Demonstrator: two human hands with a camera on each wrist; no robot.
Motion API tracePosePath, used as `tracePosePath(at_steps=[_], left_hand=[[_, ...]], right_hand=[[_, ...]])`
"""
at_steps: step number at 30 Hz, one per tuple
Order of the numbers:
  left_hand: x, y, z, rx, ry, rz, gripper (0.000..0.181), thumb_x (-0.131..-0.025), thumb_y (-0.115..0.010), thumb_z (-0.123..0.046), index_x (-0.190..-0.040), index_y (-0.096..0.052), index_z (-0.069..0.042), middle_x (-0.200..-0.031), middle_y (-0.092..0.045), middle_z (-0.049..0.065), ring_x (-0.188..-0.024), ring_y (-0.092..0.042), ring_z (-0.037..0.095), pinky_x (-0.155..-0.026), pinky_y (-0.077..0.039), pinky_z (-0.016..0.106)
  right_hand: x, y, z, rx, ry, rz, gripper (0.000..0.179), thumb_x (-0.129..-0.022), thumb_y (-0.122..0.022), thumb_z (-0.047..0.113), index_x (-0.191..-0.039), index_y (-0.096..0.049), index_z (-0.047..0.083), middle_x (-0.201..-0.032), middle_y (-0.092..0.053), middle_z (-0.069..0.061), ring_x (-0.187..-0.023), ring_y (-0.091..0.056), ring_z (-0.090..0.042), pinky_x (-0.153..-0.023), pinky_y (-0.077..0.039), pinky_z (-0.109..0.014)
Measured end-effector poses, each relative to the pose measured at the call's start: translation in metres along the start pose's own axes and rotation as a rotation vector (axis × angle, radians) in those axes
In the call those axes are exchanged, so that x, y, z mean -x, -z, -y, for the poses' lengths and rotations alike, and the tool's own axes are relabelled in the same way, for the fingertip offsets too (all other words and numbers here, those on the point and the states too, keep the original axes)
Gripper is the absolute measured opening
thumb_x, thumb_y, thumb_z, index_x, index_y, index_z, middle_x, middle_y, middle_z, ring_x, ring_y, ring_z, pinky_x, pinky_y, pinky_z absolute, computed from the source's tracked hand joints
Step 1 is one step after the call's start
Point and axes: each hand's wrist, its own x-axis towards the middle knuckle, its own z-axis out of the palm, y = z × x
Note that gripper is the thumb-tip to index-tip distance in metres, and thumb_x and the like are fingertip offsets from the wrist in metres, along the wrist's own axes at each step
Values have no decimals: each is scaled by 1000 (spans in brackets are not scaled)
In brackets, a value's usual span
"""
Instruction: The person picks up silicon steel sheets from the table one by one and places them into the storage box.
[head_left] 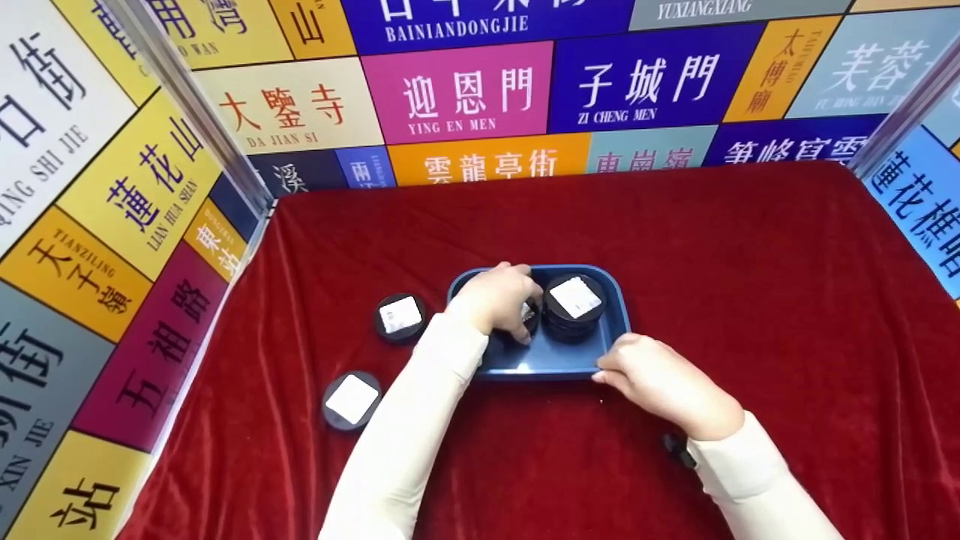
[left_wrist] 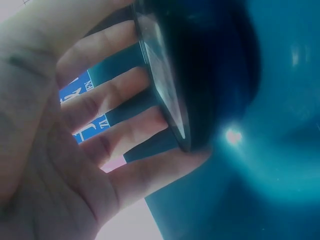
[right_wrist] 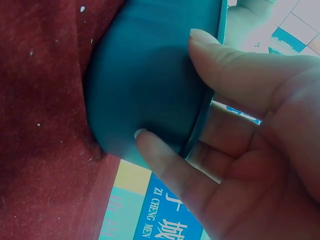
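Note:
In the head view, my left hand point(head_left: 499, 296) reaches into a blue tray point(head_left: 544, 367) and grips a black round disc point(head_left: 529, 319) by its edge, partly covered by the fingers. The left wrist view has the thumb and fingers spread around the rim of this disc point(left_wrist: 195, 100), whose pale label faces the palm. Beside it in the tray stands a stack of black discs point(head_left: 571, 307), the top one bearing a white label. My right hand point(head_left: 656, 379) pinches the tray's near right corner, with fingers over the rim and against the outer wall point(right_wrist: 145, 85).
Two more labelled black discs, a farther one point(head_left: 400, 319) and a nearer one point(head_left: 352, 401), lie on the red cloth point(head_left: 712, 262) left of the tray. Behind the table rise panels point(head_left: 457, 94) printed with coloured signs, and a metal post point(head_left: 217, 112) stands at the back left corner.

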Motion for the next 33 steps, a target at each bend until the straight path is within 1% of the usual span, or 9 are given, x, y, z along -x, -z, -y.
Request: tracePosePath(at_steps=[6,10,15,19,24,29,33], left_hand=[[2,1,-2,-11,-4,-4,51,-59,-97,-36,-105,-77,-26,-116,-63,3,-107,-56,27,-87,-54,39],[1,0,-3,-26,1,2,53,-59,-97,-37,-107,-75,-27,-118,-62,3,-109,-56,27,-85,-55,40],[1,-1,-3,-27,1,7,57,-59,-97,-38,-109,-74,-26,-119,-61,4,-111,-56,27,-88,-54,40],[1,0,-3,-16,15,16,58,-58,-98,-38,-110,-74,-26,-121,-61,4,-113,-57,28,-91,-54,41],[2,1,-3,-9,34,28,58,-59,-97,-39,-110,-73,-28,-124,-60,3,-116,-57,29,-91,-54,44],[2,3,-2,-13,51,34,57,-59,-96,-42,-109,-73,-31,-121,-61,1,-115,-58,26,-92,-53,45],[1,5,-3,-2,49,34,56,-60,-96,-40,-111,-72,-30,-118,-61,0,-112,-61,25,-90,-54,45]], right_hand=[[0,0,0,-13,-4,-5,39,-87,-76,13,-60,-49,20,-67,-52,4,-69,-54,-15,-65,-47,-31],[0,0,0,-12,-9,-2,39,-87,-76,14,-60,-49,21,-68,-53,3,-69,-54,-15,-66,-48,-32],[1,1,1,-19,-11,4,39,-88,-75,13,-60,-49,21,-68,-53,3,-70,-54,-15,-66,-48,-32],[0,0,1,-21,-7,1,39,-88,-75,13,-60,-50,21,-68,-54,3,-70,-55,-16,-67,-48,-32],[0,0,0,-19,-1,1,39,-87,-76,13,-60,-49,21,-68,-53,3,-70,-54,-16,-67,-48,-32],[0,0,0,-16,-2,6,39,-87,-76,13,-60,-50,20,-67,-52,3,-69,-53,-15,-66,-47,-32],[0,0,0,-19,-6,4,37,-87,-76,13,-61,-51,20,-67,-52,3,-69,-53,-15,-66,-48,-32]])
